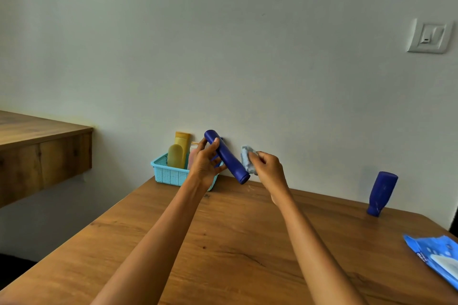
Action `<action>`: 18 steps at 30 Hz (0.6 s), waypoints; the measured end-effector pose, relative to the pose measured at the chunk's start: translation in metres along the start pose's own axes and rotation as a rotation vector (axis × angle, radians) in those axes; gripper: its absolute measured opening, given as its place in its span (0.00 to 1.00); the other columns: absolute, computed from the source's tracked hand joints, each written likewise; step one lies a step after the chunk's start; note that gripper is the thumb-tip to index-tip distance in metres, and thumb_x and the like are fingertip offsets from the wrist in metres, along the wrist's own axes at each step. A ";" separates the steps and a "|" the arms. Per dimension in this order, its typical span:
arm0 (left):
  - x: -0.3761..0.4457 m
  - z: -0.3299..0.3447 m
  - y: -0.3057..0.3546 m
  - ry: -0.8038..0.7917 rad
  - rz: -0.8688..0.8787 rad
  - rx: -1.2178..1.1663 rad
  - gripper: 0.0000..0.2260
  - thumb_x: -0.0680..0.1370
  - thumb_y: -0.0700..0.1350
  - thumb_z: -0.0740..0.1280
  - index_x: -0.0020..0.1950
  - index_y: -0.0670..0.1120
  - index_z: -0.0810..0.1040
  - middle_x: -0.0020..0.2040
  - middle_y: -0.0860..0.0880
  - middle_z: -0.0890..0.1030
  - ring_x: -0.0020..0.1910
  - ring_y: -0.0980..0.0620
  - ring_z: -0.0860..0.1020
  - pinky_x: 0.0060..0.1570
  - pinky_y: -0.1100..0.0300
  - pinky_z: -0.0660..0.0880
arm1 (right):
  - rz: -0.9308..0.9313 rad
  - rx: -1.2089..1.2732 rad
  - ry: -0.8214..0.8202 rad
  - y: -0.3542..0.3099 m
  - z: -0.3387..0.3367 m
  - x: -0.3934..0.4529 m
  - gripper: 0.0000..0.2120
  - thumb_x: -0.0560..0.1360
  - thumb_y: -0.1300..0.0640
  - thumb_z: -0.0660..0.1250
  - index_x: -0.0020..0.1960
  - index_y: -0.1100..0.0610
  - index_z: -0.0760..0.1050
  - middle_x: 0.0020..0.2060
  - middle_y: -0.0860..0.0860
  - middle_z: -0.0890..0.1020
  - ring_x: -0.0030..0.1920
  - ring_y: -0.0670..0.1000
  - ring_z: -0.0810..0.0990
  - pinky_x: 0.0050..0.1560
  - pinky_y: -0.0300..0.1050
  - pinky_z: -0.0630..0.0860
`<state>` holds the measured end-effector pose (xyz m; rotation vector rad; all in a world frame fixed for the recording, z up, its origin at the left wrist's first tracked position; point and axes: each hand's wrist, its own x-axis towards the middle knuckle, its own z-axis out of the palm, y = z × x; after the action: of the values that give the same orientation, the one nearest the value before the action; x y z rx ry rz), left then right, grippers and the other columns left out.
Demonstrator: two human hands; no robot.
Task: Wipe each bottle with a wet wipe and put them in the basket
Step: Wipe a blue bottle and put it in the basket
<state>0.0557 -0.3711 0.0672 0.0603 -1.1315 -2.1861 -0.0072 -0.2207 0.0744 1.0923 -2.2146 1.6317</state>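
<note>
We see a wooden table (223, 242) pushed against a pale wall (223, 44), and above its far edge the task's thing: a dark blue cylindrical bottle (226, 157), held tilted in the air with its upper end toward the left and its lower end toward the right. The left hand (207, 163) grips it around the middle, fingers and thumb curled round the body. Just beside the bottle's lower end, the right hand (266, 168) pinches a crumpled wet wipe (249, 158); we cannot tell whether the wipe touches the bottle. Behind the left hand sits a light blue basket (168, 173) against the wall, its right part hidden by the wrist. In it stand a yellow bottle (183, 142), a pale green bottle (175, 156) and a pinkish one (193, 156), mostly covered by the hand. Well apart to the right, a second dark blue bottle (381, 193) stands on its cap, leaning slightly. A blue wipes packet (436, 257) lies at the right edge, cut off by the frame, its print too blurred to read. A wall switch (428, 36) sits high on the right.
</note>
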 end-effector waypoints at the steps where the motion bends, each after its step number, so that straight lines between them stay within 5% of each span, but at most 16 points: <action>1: 0.000 0.001 0.000 -0.019 0.007 0.008 0.27 0.74 0.44 0.69 0.71 0.46 0.66 0.58 0.40 0.76 0.55 0.41 0.76 0.44 0.49 0.78 | 0.022 0.005 -0.060 -0.003 0.001 0.000 0.17 0.77 0.46 0.62 0.36 0.58 0.74 0.28 0.51 0.75 0.29 0.44 0.70 0.33 0.40 0.66; 4: -0.002 0.003 0.001 -0.043 0.034 0.032 0.25 0.75 0.43 0.68 0.72 0.48 0.66 0.57 0.41 0.77 0.53 0.42 0.77 0.43 0.51 0.78 | 0.047 -0.011 -0.184 -0.007 0.007 -0.003 0.19 0.74 0.41 0.65 0.40 0.58 0.74 0.31 0.51 0.77 0.31 0.47 0.73 0.34 0.41 0.69; 7: -0.002 0.002 0.000 -0.017 0.060 0.048 0.26 0.75 0.43 0.69 0.72 0.48 0.66 0.54 0.42 0.78 0.50 0.43 0.79 0.42 0.51 0.79 | -0.024 -0.097 -0.125 -0.007 0.010 -0.003 0.19 0.73 0.41 0.65 0.41 0.58 0.76 0.32 0.51 0.77 0.32 0.48 0.73 0.33 0.43 0.69; 11: -0.003 0.002 -0.001 -0.008 0.073 0.042 0.25 0.75 0.43 0.69 0.71 0.47 0.66 0.51 0.44 0.80 0.48 0.45 0.80 0.41 0.52 0.79 | -0.322 -0.285 0.052 -0.010 0.016 -0.004 0.11 0.75 0.50 0.66 0.50 0.57 0.79 0.39 0.48 0.78 0.39 0.45 0.72 0.34 0.34 0.67; 14: -0.003 0.002 0.001 -0.033 0.069 0.053 0.25 0.76 0.43 0.68 0.71 0.46 0.66 0.48 0.45 0.81 0.44 0.47 0.80 0.36 0.55 0.79 | -0.506 -0.314 0.077 -0.011 0.018 -0.006 0.13 0.74 0.58 0.68 0.58 0.56 0.79 0.46 0.49 0.80 0.47 0.45 0.74 0.40 0.36 0.72; 18: -0.007 0.004 0.002 -0.075 0.074 0.041 0.26 0.75 0.43 0.68 0.72 0.46 0.66 0.48 0.45 0.81 0.44 0.48 0.80 0.36 0.55 0.79 | -0.422 -0.071 0.010 -0.011 0.012 -0.005 0.11 0.72 0.64 0.69 0.53 0.56 0.81 0.47 0.48 0.80 0.47 0.45 0.78 0.45 0.35 0.77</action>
<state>0.0608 -0.3654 0.0692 -0.0451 -1.2013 -2.1147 0.0060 -0.2303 0.0754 1.4087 -1.8530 1.3631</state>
